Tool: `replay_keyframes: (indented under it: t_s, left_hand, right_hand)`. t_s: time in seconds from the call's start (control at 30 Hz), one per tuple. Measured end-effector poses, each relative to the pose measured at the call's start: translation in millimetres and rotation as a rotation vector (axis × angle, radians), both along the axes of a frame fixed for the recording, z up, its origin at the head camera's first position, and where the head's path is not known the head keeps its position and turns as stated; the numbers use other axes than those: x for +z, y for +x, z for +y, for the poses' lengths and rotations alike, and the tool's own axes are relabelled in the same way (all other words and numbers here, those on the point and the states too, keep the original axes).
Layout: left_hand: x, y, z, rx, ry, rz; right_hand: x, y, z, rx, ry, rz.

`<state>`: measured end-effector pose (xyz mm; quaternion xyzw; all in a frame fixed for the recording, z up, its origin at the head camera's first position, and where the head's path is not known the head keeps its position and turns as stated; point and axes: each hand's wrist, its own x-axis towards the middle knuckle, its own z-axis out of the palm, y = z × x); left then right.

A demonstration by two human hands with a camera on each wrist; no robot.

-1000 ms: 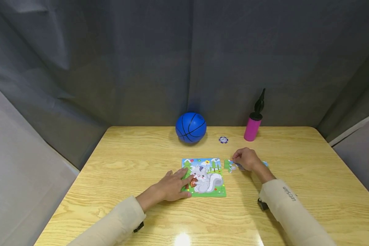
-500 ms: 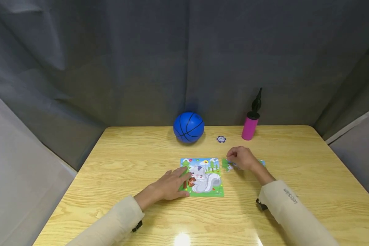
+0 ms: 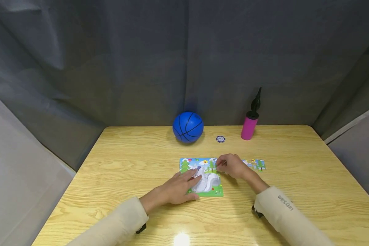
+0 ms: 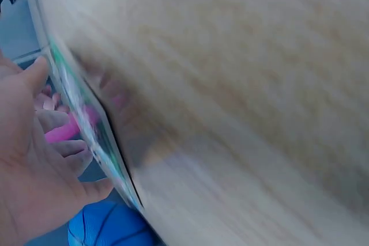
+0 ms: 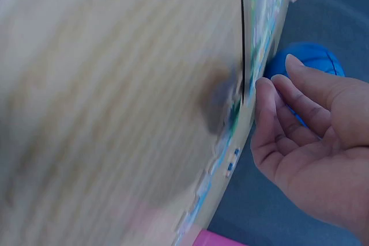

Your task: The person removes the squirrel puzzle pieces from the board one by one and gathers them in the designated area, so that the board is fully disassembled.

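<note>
A jigsaw puzzle (image 3: 213, 192) showing a grey squirrel lies flat on the wooden table in the head view. Across its left and middle part lies my left hand (image 3: 179, 188), fingers spread and fairly straight, covering the squirrel's face. My right hand (image 3: 232, 166) is at the puzzle's upper right corner, with its fingers bent and the tips right at the edge. Whether a piece is between those fingertips I cannot tell. Loose puzzle pieces (image 3: 259, 164) with trees and sky lie in a row to the right, partly hidden behind the right hand.
A blue basketball (image 3: 188, 127) sits at the back of the table (image 3: 126, 153). Right of it lie a purple-and-white poker chip (image 3: 220, 139) and a standing pink hand pump (image 3: 249, 128) with a black nozzle. Dark curtain (image 3: 147, 68) hangs behind.
My right hand has moved left from the loose pieces to the puzzle's corner, uncovering pieces at the row's right end. My left hand has slid slightly right over the squirrel's face.
</note>
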<state>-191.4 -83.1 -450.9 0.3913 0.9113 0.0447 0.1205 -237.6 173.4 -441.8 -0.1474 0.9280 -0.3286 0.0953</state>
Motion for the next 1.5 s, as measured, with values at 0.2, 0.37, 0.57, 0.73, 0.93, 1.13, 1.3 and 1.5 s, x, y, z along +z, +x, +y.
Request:
replay_keyframes:
  t_s: [0.2,0.37,0.57,0.73,0.93,1.13,1.3,1.5]
  left_hand:
    - [-3.9,7.7,10,-0.039,-0.009,-0.01]
    - [-5.2,12.4,15,-0.03,-0.029,-0.056]
    - [-7.6,14.4,16,-0.015,-0.052,-0.059]
    - [-7.1,15.1,18,-0.021,-0.061,-0.035]
    - [-6.2,16.3,20,-0.013,-0.09,-0.017]
    - [-5.3,16.8,20,-0.015,-0.119,0.008]
    - [-3.3,16.3,21,-0.014,-0.126,0.017]
    - [-1.2,16.4,21,-0.003,-0.124,0.0]
  right_hand:
    - [-5.2,2.1,-9,0.033,-0.002,0.032]
    - [-9.0,2.1,-15,0.041,-0.008,0.02]
    - [-9.1,3.8,-20,0.047,-0.006,-0.01]
    - [-11.5,2.2,-21,0.07,0.025,-0.006]
    - [-14.4,0.2,-20,0.096,0.027,0.011]
    - [-12.6,-1.7,-20,0.106,0.019,0.019]
    - [-7.9,-1.8,-19,0.118,0.021,0.015]
    - [-5.5,-1.1,-16,0.129,0.026,0.015]
